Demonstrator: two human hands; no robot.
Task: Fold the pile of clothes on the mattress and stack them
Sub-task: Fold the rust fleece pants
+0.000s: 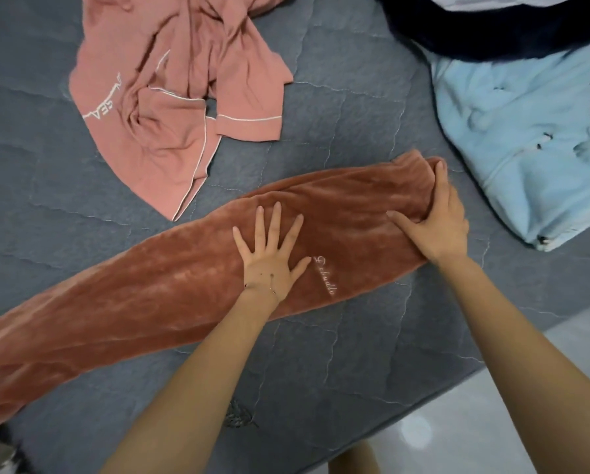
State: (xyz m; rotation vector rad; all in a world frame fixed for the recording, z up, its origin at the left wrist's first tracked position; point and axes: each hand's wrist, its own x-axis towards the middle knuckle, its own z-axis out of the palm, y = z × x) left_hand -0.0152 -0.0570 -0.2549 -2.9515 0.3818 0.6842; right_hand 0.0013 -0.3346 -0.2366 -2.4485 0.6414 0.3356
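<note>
Rust-brown fleece trousers (143, 302) lie stretched along the front edge of the mattress (338, 371), legs together toward its left side; a crumpled pink top (170, 107) waits behind them. Left hand (269, 258) presses flat mid-length, fingers spread; right hand (437, 220) grips the waistband end, near a blue garment (526, 159). Smoothing seems in hand; next, likely, one end is carried over to halve them

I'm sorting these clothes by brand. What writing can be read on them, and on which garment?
"SEA": white capitals on the pink top; more letters above it are lost in a fold.
Pale cursive word on the brown fleece trousers: too blurred to read surely.
Light blue garment: no writing visible.
</note>
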